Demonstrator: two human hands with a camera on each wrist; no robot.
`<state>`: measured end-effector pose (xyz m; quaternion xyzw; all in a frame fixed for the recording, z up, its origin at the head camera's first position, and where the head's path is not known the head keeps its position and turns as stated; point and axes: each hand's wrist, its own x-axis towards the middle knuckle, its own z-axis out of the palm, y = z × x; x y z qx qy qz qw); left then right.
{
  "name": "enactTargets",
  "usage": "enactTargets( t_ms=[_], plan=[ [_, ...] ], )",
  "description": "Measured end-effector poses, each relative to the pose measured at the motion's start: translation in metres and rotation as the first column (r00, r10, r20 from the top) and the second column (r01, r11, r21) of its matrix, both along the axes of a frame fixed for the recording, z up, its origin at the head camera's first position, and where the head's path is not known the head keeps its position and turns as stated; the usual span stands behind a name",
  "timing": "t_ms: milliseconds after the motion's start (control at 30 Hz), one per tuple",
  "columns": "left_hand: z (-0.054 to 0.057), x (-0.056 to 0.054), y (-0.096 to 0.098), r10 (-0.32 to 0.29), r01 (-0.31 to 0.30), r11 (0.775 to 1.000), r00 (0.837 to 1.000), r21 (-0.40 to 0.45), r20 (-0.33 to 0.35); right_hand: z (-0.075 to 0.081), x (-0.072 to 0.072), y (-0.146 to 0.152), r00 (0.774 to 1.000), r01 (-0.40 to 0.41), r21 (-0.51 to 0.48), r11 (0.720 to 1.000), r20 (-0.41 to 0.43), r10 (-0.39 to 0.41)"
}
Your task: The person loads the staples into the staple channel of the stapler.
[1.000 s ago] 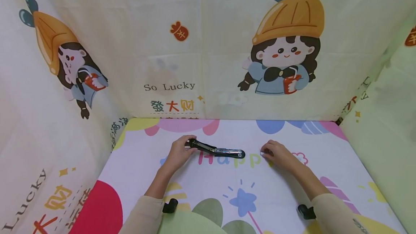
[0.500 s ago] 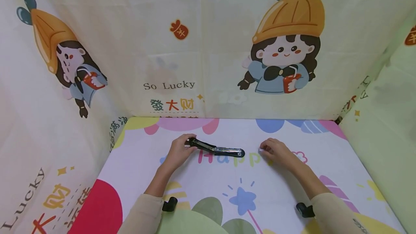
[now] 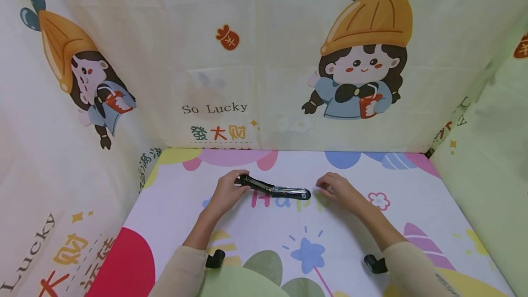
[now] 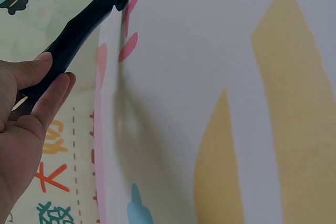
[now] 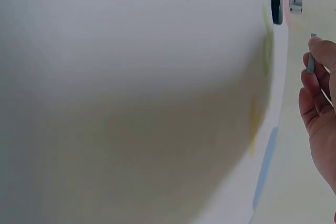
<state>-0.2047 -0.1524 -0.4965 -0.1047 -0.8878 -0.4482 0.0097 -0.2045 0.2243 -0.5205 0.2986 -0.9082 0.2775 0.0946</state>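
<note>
Stapler [image 3: 291, 193] is folded wide open over the middle of the table [image 3: 264, 230], across the "Happy" print. Long axis runs left-right with a shallow bend at mid-length: left half slopes up and far toward its left end, right half runs nearly straight right, rounded tip pointing at the right hand [image 3: 340, 190]. Left hand [image 3: 228, 190] pinches the left end, thumb on one side, fingers on the other. Right hand is just right of the tip, not touching it; thumb and forefinger closed on a small grey strip [image 5: 311, 65], other fingers curled below. Strip's long axis roughly follows the stapler's, one end poking out toward it. Can't tell if the stapler's right half touches the table.
</note>
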Motion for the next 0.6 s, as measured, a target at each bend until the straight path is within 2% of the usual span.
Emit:
enactTargets(
  t_ms=[167,467,600],
  plan=[
    [0.001,0.000,0.000,-0.007,0.007,1.000,1.000,0.005,-0.010,0.004,-0.002,-0.013,1.000,-0.013,0.001,1.000,0.024,0.013],
    [0.001,0.000,0.000,-0.013,0.013,1.000,1.000,-0.005,-0.012,0.011,-0.005,-0.039,0.999,-0.016,0.105,0.994,0.044,0.011],
    [0.002,0.000,0.000,-0.015,0.015,1.000,1.000,-0.008,-0.003,0.013,-0.006,-0.051,0.998,-0.040,0.124,0.991,0.049,0.034]
  ],
)
